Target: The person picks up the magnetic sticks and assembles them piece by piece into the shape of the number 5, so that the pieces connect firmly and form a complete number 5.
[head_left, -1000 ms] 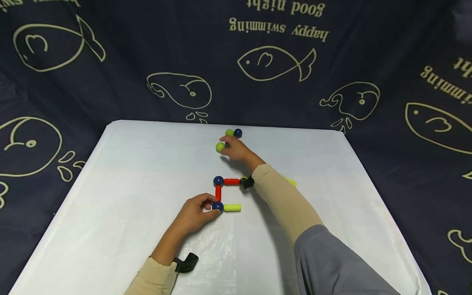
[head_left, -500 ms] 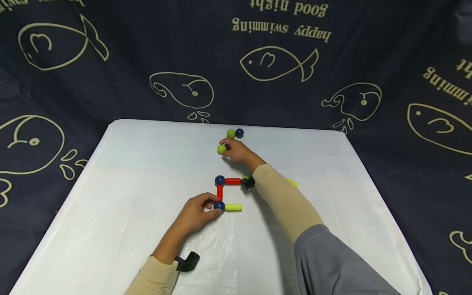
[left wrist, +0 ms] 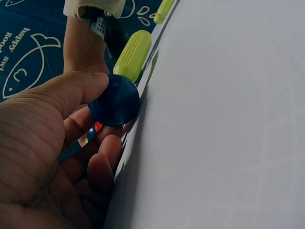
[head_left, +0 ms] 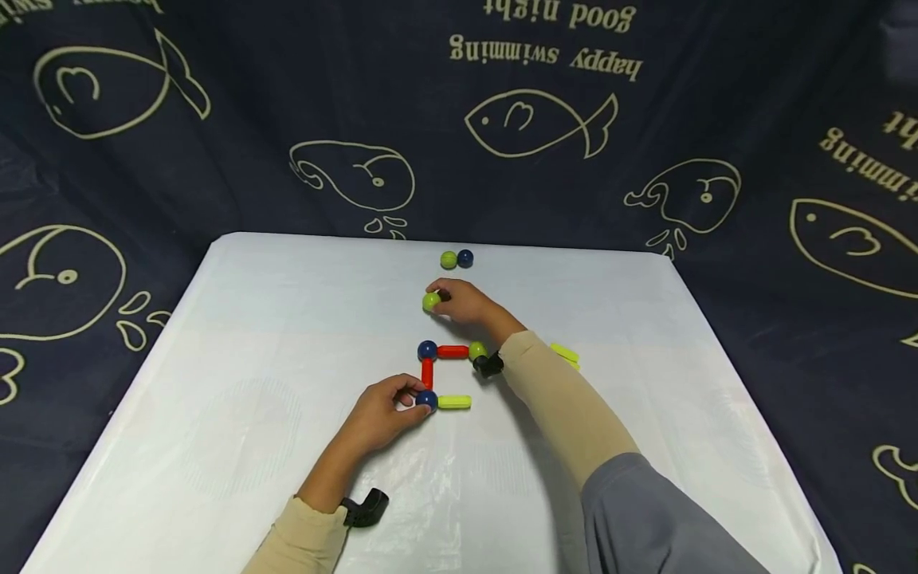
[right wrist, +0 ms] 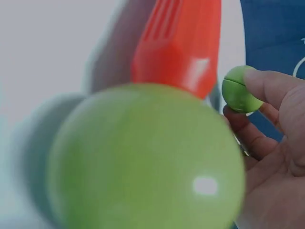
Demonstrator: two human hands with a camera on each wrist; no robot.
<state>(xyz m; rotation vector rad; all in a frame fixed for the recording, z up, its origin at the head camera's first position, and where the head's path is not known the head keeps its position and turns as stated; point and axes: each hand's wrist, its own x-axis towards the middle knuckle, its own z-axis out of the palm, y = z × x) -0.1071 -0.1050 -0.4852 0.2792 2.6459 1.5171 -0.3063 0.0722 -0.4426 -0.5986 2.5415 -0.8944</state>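
Between thumb and fingers, my left hand (head_left: 383, 414) pinches a dark blue ball (head_left: 426, 400) at the near corner of a small ball-and-rod figure. From that ball a yellow-green rod (head_left: 454, 402) points right, and a red rod (head_left: 427, 373) leads away to a second blue ball (head_left: 427, 350). Another red rod (head_left: 453, 351) joins this one to a green ball (head_left: 477, 351), which looms large in the right wrist view. Beyond the figure, my right hand (head_left: 464, 303) holds a loose green ball (right wrist: 239, 89) by thumb and fingertips.
A green ball (head_left: 448, 260) and a blue ball (head_left: 464, 258) sit side by side near the far edge of the white table (head_left: 287, 319). Yellow-green rods (head_left: 565, 355) lie right of the figure, partly behind my right sleeve. Dark printed cloth (head_left: 251, 96) hangs behind the table.
My right hand has drawn slightly nearer with the green ball, away from the two balls at the far edge. The left hand keeps its hold on the blue ball.
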